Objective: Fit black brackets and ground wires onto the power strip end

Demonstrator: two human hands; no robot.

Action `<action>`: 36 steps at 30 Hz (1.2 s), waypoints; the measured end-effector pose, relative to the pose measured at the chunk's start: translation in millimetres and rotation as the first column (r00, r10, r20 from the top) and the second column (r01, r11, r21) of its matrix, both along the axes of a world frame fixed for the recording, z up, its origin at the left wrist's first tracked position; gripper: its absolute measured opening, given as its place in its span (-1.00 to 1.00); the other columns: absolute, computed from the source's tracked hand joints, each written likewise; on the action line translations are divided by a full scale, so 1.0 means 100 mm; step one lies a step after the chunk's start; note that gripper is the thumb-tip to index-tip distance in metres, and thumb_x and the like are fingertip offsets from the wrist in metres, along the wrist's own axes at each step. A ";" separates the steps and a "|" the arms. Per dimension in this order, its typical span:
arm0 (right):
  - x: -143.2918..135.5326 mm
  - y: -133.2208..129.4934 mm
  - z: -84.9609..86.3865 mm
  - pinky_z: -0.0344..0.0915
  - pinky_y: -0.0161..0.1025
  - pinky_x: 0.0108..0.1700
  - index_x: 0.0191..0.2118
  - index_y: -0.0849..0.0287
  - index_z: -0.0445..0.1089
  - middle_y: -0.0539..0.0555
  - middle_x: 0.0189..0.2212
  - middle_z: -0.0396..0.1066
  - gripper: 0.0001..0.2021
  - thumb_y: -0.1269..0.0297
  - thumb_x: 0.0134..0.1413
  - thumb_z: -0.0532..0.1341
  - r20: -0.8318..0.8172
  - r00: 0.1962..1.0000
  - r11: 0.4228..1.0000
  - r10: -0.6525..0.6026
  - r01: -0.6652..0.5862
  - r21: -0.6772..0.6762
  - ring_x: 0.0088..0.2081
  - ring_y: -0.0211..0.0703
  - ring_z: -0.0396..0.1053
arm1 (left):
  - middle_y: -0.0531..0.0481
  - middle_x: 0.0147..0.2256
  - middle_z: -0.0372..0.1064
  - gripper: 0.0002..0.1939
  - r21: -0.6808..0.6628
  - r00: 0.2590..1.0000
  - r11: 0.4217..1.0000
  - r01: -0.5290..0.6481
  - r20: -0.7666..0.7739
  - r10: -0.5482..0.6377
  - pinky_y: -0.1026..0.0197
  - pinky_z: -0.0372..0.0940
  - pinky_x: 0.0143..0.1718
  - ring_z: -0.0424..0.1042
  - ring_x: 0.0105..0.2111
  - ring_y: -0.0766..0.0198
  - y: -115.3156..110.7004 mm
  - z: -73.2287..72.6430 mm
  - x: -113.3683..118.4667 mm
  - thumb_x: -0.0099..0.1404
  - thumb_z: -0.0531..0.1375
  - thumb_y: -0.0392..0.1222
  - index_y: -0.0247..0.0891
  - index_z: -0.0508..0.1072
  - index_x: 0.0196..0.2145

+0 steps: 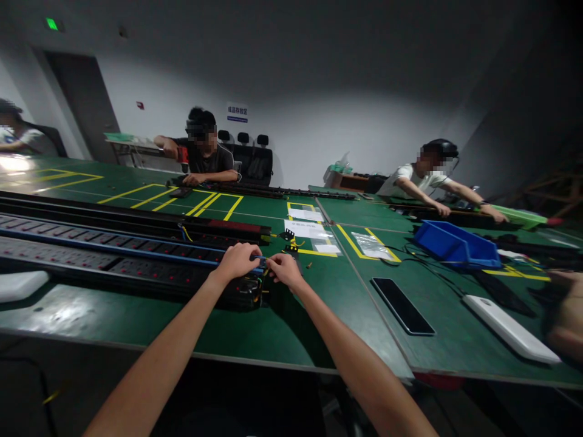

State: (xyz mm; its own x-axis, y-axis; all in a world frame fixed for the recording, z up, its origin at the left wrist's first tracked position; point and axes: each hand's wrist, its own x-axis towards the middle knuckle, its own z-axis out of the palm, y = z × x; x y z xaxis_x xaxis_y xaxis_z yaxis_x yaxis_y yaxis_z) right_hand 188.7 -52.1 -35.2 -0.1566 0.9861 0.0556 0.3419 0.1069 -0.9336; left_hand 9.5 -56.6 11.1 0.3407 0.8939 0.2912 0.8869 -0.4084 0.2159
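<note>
A long black slatted rail, red-dotted, is laid on the smooth green counter. At its end, thin wiring is pinched by the right hand; the grip of the left hand, curled alongside, cannot be told.

Through the head feed I watch the left hand and right hand close together at the right end of a long black unit on the green table. I see a phone and blue bin to the right, 3 people on the far side.
</note>
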 end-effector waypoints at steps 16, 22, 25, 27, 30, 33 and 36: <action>0.02 -0.08 0.09 0.26 -0.41 -0.58 -0.38 0.17 0.45 0.01 -0.65 0.43 -0.84 0.33 0.24 0.19 0.178 0.984 0.995 -0.001 -0.016 0.095 -0.62 -0.20 0.43 | 0.01 -0.16 0.57 -0.78 -0.027 0.999 1.000 -0.015 0.029 0.016 0.17 0.33 -0.06 0.50 -0.11 0.12 0.01 0.01 0.00 0.23 0.20 -0.05 -0.07 0.58 -0.21; -0.02 -0.06 0.03 0.26 -0.39 -0.59 -0.30 0.18 0.42 0.03 -0.61 0.46 -0.89 0.33 0.25 0.17 0.158 0.987 0.998 -0.017 0.007 0.065 -0.63 -0.18 0.43 | 0.02 -0.17 0.58 -0.77 -0.069 0.999 0.997 -0.019 0.049 0.023 0.17 0.34 -0.10 0.51 -0.12 0.10 0.05 0.01 0.03 0.15 0.23 -0.13 -0.09 0.58 -0.22; -0.04 -0.05 0.00 0.26 -0.37 -0.59 -0.30 0.17 0.42 0.04 -0.57 0.48 -0.89 0.32 0.23 0.17 0.167 0.985 0.997 -0.053 0.043 0.066 -0.64 -0.20 0.40 | 0.00 -0.18 0.58 -0.77 -0.070 0.999 0.997 -0.039 0.035 0.042 0.18 0.35 -0.11 0.51 -0.13 0.10 0.06 0.02 0.05 0.11 0.22 -0.19 -0.11 0.58 -0.24; -0.04 -0.05 -0.01 0.25 -0.37 -0.59 -0.31 0.16 0.43 0.03 -0.57 0.48 -0.89 0.30 0.23 0.18 0.170 0.983 0.996 -0.063 0.052 0.070 -0.66 -0.23 0.38 | -0.01 -0.19 0.58 -0.77 -0.064 0.999 0.997 -0.038 0.031 0.040 0.18 0.35 -0.11 0.51 -0.15 0.11 0.06 0.02 0.05 0.11 0.22 -0.19 -0.12 0.59 -0.25; -0.04 -0.05 -0.01 0.22 -0.39 -0.60 -0.32 0.15 0.43 0.00 -0.59 0.46 -0.89 0.28 0.22 0.21 0.170 0.983 0.996 -0.065 0.053 0.073 -0.68 -0.26 0.35 | -0.02 -0.22 0.58 -0.78 -0.050 0.999 0.999 -0.020 0.030 0.021 0.19 0.35 -0.11 0.51 -0.16 0.11 0.06 0.03 0.06 0.11 0.21 -0.19 -0.13 0.59 -0.26; -0.04 -0.06 0.00 0.22 -0.38 -0.60 -0.32 0.16 0.42 0.01 -0.58 0.46 -0.89 0.29 0.22 0.20 0.170 0.983 0.997 -0.063 0.053 0.062 -0.67 -0.25 0.35 | -0.02 -0.23 0.59 -0.78 -0.040 0.999 0.999 -0.022 0.023 0.023 0.19 0.36 -0.12 0.51 -0.17 0.12 0.06 0.04 0.07 0.11 0.21 -0.21 -0.13 0.60 -0.28; -0.04 -0.06 0.00 0.22 -0.39 -0.61 -0.33 0.16 0.42 0.00 -0.59 0.45 -0.89 0.29 0.22 0.22 0.150 0.986 0.997 -0.066 0.059 0.054 -0.67 -0.25 0.35 | -0.03 -0.23 0.59 -0.78 -0.036 0.998 0.998 -0.056 0.006 0.056 0.19 0.35 -0.13 0.52 -0.18 0.10 0.04 0.06 0.10 0.11 0.20 -0.22 -0.14 0.60 -0.29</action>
State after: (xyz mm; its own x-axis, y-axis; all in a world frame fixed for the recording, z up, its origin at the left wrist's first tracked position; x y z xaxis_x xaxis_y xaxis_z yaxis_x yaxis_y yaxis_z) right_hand 184.6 -58.2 -35.2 -0.1051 0.9909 0.0843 0.4864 0.1252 -0.8647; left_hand 19.0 -52.8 17.3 0.2881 0.9213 0.2610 0.9064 -0.3503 0.2362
